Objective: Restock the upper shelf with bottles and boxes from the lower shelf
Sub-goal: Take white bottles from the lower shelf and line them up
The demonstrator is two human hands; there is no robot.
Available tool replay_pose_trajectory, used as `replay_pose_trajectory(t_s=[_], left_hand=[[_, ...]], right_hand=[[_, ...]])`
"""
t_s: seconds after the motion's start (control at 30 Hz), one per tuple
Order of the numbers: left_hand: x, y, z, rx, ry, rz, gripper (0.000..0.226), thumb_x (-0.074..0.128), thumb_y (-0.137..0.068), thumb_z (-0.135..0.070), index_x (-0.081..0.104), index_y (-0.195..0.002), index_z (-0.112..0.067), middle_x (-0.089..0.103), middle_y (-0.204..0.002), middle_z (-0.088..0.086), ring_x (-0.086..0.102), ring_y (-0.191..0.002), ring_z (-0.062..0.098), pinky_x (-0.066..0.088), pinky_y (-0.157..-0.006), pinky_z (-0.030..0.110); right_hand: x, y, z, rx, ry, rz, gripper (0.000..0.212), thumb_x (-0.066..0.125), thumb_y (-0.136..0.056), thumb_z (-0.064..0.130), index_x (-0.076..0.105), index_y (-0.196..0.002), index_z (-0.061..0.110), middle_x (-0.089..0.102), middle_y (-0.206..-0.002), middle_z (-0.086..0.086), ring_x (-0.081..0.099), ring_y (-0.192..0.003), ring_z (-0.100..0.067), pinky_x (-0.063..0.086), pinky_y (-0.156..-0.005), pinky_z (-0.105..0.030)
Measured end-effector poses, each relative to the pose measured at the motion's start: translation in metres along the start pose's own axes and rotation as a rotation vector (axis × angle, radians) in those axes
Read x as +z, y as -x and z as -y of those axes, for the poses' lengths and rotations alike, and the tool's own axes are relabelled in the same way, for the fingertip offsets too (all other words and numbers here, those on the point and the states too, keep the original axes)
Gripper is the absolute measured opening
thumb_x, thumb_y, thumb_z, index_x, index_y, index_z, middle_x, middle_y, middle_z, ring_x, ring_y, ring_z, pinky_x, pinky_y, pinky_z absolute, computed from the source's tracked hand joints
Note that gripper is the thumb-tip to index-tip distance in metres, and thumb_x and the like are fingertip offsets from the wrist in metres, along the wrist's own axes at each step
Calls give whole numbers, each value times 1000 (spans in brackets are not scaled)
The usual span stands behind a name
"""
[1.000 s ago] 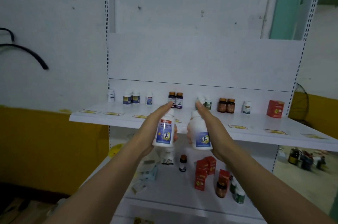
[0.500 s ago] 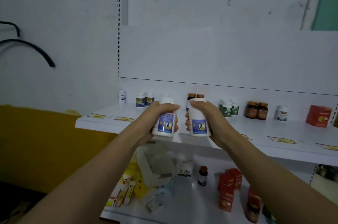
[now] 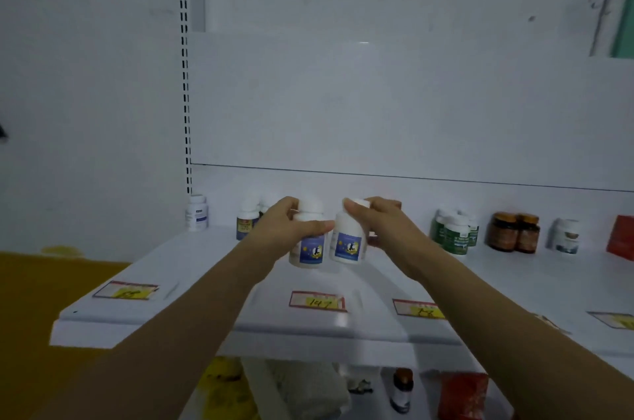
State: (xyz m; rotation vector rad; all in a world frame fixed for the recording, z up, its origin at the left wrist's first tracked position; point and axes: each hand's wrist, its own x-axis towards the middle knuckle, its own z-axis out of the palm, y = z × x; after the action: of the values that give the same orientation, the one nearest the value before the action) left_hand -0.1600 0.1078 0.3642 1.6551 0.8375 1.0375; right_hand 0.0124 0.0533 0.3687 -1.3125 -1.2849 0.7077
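Over the white upper shelf (image 3: 212, 268), my left hand (image 3: 284, 227) grips a white bottle with a blue label (image 3: 308, 249). My right hand (image 3: 384, 224) grips a matching white bottle (image 3: 347, 246) by its cap and side. The two bottles stand upright, side by side and nearly touching, low over the middle of the shelf; whether their bases rest on it I cannot tell. Below the shelf edge, the lower shelf shows a small brown bottle (image 3: 401, 388) and a red box (image 3: 463, 395).
Along the shelf's back stand a white bottle (image 3: 196, 217), blue-labelled bottles (image 3: 247, 224), green-labelled bottles (image 3: 454, 232), two amber jars (image 3: 514, 231), a white jar (image 3: 566, 236) and a red box (image 3: 621, 237). Price tags (image 3: 317, 300) line the front edge.
Both hands have carried the bottles up and forward, from in front of the shelf edge to over its middle. The camera has come closer to the shelf.
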Motion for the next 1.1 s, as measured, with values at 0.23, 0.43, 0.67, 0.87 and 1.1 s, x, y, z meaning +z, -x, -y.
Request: replay_pose_trajectory(t_s=[0.23, 0.43, 0.67, 0.87, 1.1], left_hand=[[4, -86, 46, 57, -291, -74, 36, 85, -63, -20, 55, -82, -24, 57, -77, -15, 54, -69, -1, 42, -46, 7], [4, -138, 66, 30, -562, -167, 49, 87, -57, -27, 55, -92, -13, 59, -89, 1, 53, -79, 15, 41, -57, 23], [10, -168, 80, 6, -684, -134, 65, 87, -55, -33, 51, -104, -9, 56, -107, 10, 54, -96, 23, 40, -66, 28], [11, -175, 89, -26, -704, -114, 71, 87, -56, -34, 46, -109, -9, 51, -113, 10, 53, -98, 23, 43, -70, 29], [14, -181, 93, 1, -670, -120, 68, 86, -58, -30, 44, -108, -8, 51, -112, 11, 54, -98, 23, 43, -70, 29]], right_hand=[[4, -94, -47, 42, 309, 16, 35, 70, -82, 30, 63, -106, 6, 68, -99, -8, 65, -91, -23, 54, -87, -40], [8, -154, -67, 50, 469, -30, 37, 73, -79, 24, 62, -108, 4, 66, -107, -14, 61, -98, -27, 52, -89, -45], [15, -190, -76, 56, 601, -64, 38, 73, -79, 25, 62, -104, -1, 65, -107, -19, 59, -100, -31, 49, -89, -44], [19, -202, -84, 78, 603, -84, 43, 73, -79, 28, 56, -110, 4, 61, -113, -15, 56, -102, -27, 46, -82, -35], [18, -207, -91, 49, 607, -109, 48, 75, -77, 29, 50, -110, 5, 59, -111, -14, 50, -91, -20, 42, -73, -30]])
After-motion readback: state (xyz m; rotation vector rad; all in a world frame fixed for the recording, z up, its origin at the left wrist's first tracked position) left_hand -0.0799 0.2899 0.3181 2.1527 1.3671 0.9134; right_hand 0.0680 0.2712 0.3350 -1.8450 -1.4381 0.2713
